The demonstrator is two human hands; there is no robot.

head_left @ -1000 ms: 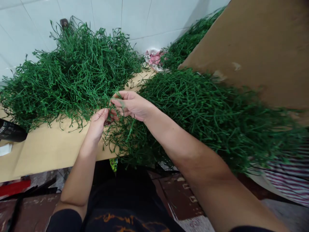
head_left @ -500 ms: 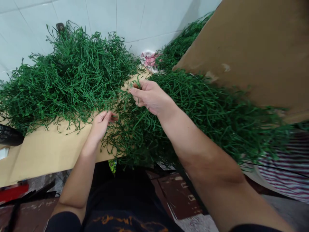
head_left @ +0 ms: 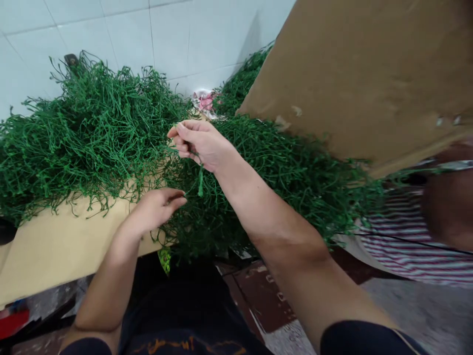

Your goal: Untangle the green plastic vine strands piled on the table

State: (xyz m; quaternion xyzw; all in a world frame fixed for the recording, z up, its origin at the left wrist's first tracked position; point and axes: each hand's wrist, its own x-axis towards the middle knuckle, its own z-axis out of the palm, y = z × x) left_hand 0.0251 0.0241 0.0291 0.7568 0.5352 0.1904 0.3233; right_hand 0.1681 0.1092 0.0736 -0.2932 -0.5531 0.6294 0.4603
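Observation:
My right hand (head_left: 197, 143) is closed in a pinch, thumb against the forefinger, above the gap between two heaps. A thin green artificial stem (head_left: 200, 181) hangs from its palm side, with a small bud-like tip. Lower and to the left is my left hand (head_left: 158, 209), slightly blurred, its thumb and fingers stretched out with a narrow gap between them. Its fingertips are at the edge of the right heap of green stems (head_left: 288, 167); no held stem shows clearly there. A larger left heap of green stems (head_left: 107, 118) lies behind both hands.
Cardboard (head_left: 66, 251) covers the work surface. A big cardboard sheet (head_left: 343, 74) leans at the upper right. Pink-and-white cloth (head_left: 205, 101) lies by the tiled wall (head_left: 218, 34). At the right is a person in striped clothing (head_left: 391, 241), with a black cord crossing it.
The view has shifted right. My right hand has turned, and a stem now hangs below its palm. My left hand's fingers have parted and reach toward the right heap.

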